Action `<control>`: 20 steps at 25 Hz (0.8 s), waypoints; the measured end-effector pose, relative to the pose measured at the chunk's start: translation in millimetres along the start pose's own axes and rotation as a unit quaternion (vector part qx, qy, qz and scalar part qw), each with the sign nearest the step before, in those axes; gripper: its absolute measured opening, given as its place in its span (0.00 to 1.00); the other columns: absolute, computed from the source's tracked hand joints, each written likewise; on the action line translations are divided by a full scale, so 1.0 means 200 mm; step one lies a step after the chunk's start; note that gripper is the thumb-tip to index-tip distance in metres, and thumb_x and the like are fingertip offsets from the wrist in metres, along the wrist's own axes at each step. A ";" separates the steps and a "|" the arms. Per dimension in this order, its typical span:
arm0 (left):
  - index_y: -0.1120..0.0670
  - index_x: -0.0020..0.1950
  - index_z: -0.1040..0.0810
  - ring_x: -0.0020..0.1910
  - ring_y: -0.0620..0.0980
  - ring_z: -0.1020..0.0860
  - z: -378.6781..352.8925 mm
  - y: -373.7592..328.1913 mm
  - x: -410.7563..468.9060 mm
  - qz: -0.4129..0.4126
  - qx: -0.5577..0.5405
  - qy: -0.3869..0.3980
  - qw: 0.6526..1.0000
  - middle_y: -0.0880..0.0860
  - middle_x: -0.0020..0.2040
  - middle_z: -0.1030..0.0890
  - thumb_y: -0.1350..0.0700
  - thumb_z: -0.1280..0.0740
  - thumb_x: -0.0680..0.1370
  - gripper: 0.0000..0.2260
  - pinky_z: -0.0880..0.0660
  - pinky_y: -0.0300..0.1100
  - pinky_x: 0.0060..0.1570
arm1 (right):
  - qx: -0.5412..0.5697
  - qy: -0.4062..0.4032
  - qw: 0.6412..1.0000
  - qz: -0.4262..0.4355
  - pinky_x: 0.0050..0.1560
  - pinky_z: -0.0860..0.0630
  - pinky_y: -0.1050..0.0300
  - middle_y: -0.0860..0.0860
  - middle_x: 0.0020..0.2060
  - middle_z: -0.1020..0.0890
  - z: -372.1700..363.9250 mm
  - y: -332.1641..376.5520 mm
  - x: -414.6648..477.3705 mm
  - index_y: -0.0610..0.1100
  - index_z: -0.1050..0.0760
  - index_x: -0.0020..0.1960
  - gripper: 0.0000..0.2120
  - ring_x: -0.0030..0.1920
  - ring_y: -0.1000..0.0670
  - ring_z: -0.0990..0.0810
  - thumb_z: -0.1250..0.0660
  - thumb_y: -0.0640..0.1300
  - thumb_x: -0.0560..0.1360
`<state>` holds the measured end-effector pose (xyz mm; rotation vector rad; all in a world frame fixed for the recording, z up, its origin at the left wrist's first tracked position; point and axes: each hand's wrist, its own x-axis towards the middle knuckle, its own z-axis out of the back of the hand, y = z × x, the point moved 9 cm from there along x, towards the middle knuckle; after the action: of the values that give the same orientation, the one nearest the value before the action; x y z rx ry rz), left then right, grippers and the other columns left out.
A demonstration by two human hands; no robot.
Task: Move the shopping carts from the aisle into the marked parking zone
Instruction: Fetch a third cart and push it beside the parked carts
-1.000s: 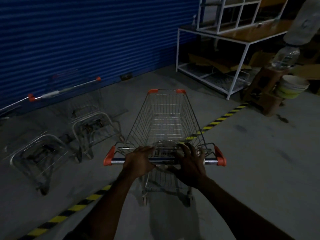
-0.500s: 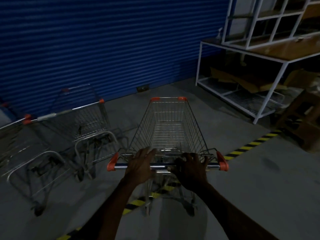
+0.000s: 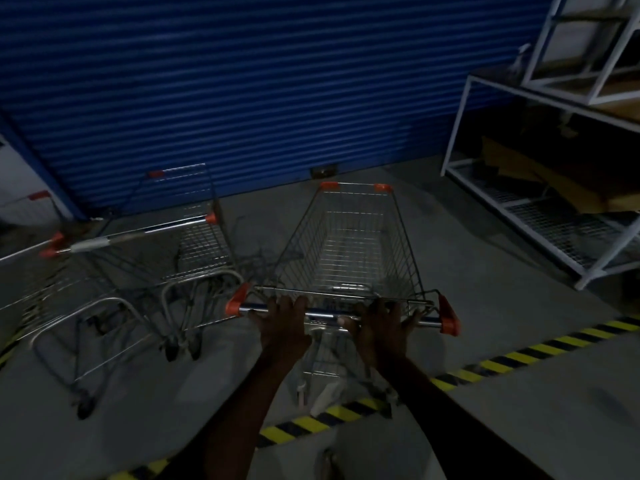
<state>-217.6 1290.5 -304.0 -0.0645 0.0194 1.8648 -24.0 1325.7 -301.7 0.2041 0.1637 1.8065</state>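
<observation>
An empty wire shopping cart (image 3: 353, 244) with orange corner caps stands straight ahead, its basket beyond the yellow-and-black floor stripe (image 3: 491, 365) and its rear wheels about on it. My left hand (image 3: 284, 323) and my right hand (image 3: 377, 327) both grip the cart's handle bar (image 3: 322, 312), side by side near its middle. To the left stand two other carts (image 3: 145, 268), nested together inside the striped line, close to the blue shutter.
A blue roller shutter (image 3: 263, 91) closes off the far side, a short way past the cart's front. A white metal shelf rack (image 3: 540, 188) with cardboard on it stands at the right. Bare concrete floor lies between the cart and the rack.
The cart has rolled forward across the striped line toward the shutter, alongside the parked carts. The rack has slid to the right of view; the stool, bucket and bottle have dropped out.
</observation>
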 end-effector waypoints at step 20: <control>0.49 0.79 0.36 0.73 0.57 0.38 0.07 0.02 1.44 -0.093 -0.145 0.024 0.985 0.52 0.72 0.32 0.48 0.23 0.71 0.39 0.31 0.50 0.66 | -0.045 0.118 0.990 0.068 0.69 0.56 0.23 0.50 0.64 0.25 -0.05 -0.04 1.67 0.62 0.26 0.65 0.39 0.71 0.36 0.33 0.62 0.79 0.71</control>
<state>-305.9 1564.4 -305.9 -0.3030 -0.2195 1.6662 -98.6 1652.2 -295.8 -0.0653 0.2384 1.9659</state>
